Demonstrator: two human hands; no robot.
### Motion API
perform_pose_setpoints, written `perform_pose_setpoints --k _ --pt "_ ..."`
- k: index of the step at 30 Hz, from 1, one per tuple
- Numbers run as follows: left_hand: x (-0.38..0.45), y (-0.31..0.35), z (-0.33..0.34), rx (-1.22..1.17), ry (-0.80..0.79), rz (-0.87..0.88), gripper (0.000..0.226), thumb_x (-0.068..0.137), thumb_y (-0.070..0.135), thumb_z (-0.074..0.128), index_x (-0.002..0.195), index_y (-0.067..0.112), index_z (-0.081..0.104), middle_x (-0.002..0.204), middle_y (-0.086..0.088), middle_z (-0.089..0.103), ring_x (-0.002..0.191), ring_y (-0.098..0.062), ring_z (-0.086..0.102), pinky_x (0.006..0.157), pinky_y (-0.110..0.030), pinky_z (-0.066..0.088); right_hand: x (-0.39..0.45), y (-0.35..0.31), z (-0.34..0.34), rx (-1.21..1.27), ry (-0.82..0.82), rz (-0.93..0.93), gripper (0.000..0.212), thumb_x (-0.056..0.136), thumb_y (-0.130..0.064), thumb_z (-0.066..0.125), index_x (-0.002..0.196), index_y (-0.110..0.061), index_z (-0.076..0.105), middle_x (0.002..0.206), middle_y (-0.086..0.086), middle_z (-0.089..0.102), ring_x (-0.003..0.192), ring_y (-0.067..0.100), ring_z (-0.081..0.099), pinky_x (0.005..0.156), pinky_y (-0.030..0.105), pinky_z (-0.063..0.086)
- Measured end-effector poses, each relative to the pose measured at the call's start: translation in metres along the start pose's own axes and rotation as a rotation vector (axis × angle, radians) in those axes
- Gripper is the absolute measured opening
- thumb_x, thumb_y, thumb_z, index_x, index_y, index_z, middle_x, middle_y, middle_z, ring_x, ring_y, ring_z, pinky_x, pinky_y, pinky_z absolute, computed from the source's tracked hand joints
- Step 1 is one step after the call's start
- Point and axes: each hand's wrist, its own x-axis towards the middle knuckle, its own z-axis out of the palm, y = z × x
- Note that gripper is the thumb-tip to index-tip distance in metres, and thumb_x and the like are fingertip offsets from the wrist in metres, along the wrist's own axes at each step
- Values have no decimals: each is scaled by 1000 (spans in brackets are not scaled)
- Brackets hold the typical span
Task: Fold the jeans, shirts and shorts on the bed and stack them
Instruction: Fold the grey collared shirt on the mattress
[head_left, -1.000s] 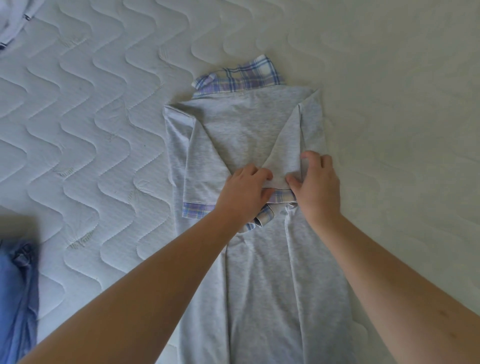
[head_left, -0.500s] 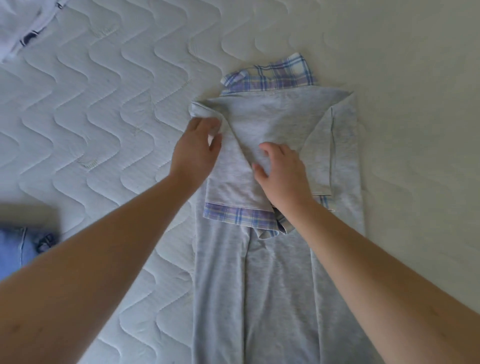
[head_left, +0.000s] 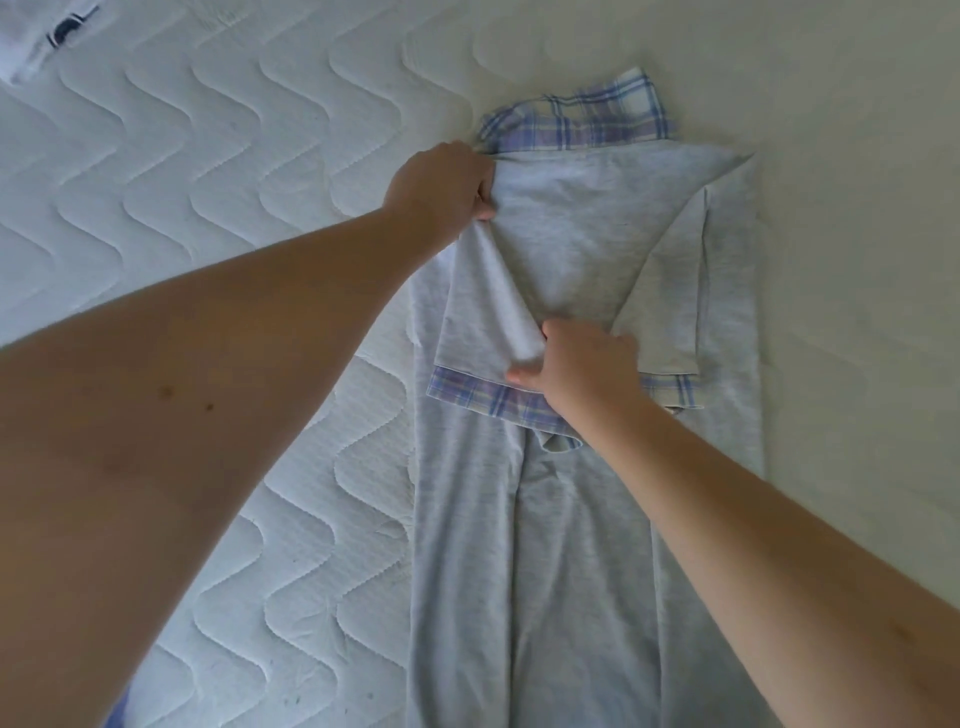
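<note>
A grey shirt (head_left: 576, 239) with a blue plaid collar (head_left: 576, 117) and plaid sleeve cuffs lies lengthwise on the quilted white mattress (head_left: 234, 171), both sides folded inward. My left hand (head_left: 444, 184) grips the shirt's left shoulder just below the collar. My right hand (head_left: 582, 361) pinches the left sleeve near its plaid cuff (head_left: 467, 392), raising a ridge of fabric between the two hands. The right sleeve lies flat, folded across the back.
A white garment (head_left: 44, 39) with a dark mark lies at the far top left corner. A sliver of blue fabric (head_left: 117, 714) shows at the bottom left beneath my left arm. Bare mattress surrounds the shirt on both sides.
My left hand moved up to the shoulder by the collar and closed on it. My right hand slid down to the left sleeve's cuff and pinched it. The view shifted left.
</note>
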Motion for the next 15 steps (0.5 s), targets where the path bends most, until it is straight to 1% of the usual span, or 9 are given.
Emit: perform_pose_setpoints --k 2,4,6,7,8,10,12,13,15 --pt "-15 0 7 -103 118 42 25 93 25 62 111 7 62 117 -14 55 104 -31 57 89 -38 45 -9 1 9 -69 194 -19 59 81 -62 64 120 -19 51 110 2 61 107 25 56 88 39 33" --pt "-35 -1 16 -199 309 82 24 96 19 57 117 8 61 122 -14 52 105 -31 56 92 -41 45 -17 4 18 -64 431 -82 54 85 -54 63 123 -17 50 111 5 58 104 26 54 88 39 35" --pt "-61 0 28 -316 458 56 26 96 14 53 120 9 61 123 -13 52 104 -30 57 93 -43 46 -24 8 28 -2 646 -210 46 93 -42 57 129 -14 53 114 7 59 105 28 55 92 41 38" --pt "-75 1 36 -388 494 5 27 96 14 54 122 11 61 124 -11 52 105 -29 57 94 -44 47 -28 9 35 23 689 -277 46 96 -37 53 134 -12 52 120 8 59 112 29 55 98 43 38" --pt "-90 2 45 -459 508 -68 28 96 16 55 123 12 59 125 -10 51 107 -28 57 95 -44 48 -33 10 44 23 669 -335 47 98 -35 48 139 -12 49 130 8 57 122 29 52 106 44 35" --pt "-120 0 64 -571 477 -250 34 95 23 58 129 16 54 126 -7 49 110 -25 56 96 -40 48 -45 11 64 -54 525 -403 52 103 -36 39 149 -12 38 150 7 43 141 28 36 118 46 22" --pt "-144 -5 81 -647 385 -414 43 93 29 65 131 16 50 123 -3 47 100 -17 56 91 -25 45 -54 14 80 -140 403 -400 56 104 -38 35 153 -13 28 160 6 26 149 25 18 122 46 10" --pt "-153 -8 89 -659 335 -466 44 90 31 69 128 15 52 119 0 46 92 -13 56 85 -19 44 -57 15 83 -144 395 -390 57 103 -39 36 153 -13 28 161 6 23 150 25 15 122 47 8" --pt "-166 -12 100 -656 254 -503 40 85 36 74 116 15 59 108 6 50 81 -9 56 75 -15 46 -65 12 84 -73 467 -379 52 101 -36 42 148 -12 39 156 7 33 147 28 25 120 48 16"
